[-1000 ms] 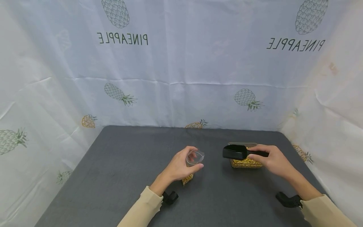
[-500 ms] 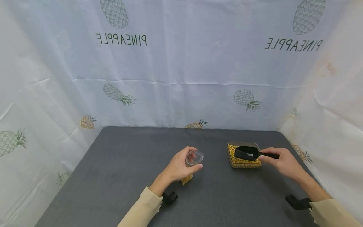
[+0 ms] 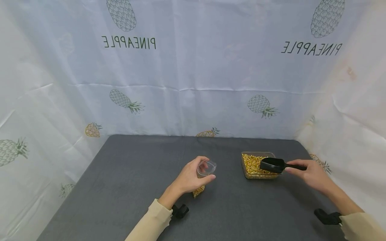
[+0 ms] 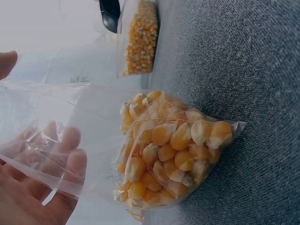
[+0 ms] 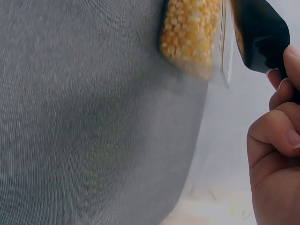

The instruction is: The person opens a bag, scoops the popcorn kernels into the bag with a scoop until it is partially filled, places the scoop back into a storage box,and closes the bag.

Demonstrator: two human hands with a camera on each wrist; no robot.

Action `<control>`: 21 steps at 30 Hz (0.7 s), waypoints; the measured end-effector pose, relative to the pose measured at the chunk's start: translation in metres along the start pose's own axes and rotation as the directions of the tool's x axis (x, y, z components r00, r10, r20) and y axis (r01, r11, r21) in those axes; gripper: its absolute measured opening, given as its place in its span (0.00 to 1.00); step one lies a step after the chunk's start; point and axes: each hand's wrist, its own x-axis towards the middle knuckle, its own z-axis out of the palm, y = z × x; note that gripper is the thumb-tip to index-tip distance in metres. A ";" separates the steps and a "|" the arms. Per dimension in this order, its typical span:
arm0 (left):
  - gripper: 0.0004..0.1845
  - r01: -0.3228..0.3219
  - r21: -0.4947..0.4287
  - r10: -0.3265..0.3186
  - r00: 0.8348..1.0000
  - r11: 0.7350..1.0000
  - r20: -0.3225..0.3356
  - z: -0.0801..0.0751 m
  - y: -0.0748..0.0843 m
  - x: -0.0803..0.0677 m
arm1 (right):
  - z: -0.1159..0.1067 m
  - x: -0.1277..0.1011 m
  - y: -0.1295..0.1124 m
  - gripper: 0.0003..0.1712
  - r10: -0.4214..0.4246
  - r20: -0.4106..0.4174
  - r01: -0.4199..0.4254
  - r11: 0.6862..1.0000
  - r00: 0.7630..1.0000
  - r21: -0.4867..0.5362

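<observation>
My left hand (image 3: pixel 190 175) holds a clear plastic bag (image 4: pixel 105 126) near its top, the mouth spread between thumb and fingers. Corn kernels (image 4: pixel 161 145) fill the bag's lower part, close to the tabletop in the left wrist view. My right hand (image 3: pixel 316 175) grips a black scoop (image 3: pixel 272 165) by its handle. The scoop's bowl overlaps the right side of a clear rectangular container (image 3: pixel 260 176) in the head view. Inside that container lies a bed of yellow corn kernels (image 3: pixel 251 163). In the right wrist view the scoop is raised beside the container's rim.
A dark grey tabletop (image 3: pixel 144 167) lies under everything. White curtains (image 3: pixel 193 67) printed with pineapples hang behind it and along both sides. The container stands at the right, a gap of bare table between it and the bag.
The right hand has moved right and slightly towards the near side with the scoop, uncovering the kernels on the container's left. The left hand and bag have stayed nearly still.
</observation>
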 end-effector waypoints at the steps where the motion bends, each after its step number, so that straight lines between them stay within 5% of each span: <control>1: 0.32 0.000 0.000 0.000 1.000 1.000 0.000 0.000 0.000 0.000 | -0.001 0.000 0.001 0.24 0.000 0.001 0.000 1.000 1.000 -0.006; 21: 0.31 0.003 -0.005 -0.003 1.000 1.000 0.001 0.001 -0.001 0.000 | -0.015 0.008 0.001 0.21 -0.084 0.010 0.084 0.987 0.996 -0.136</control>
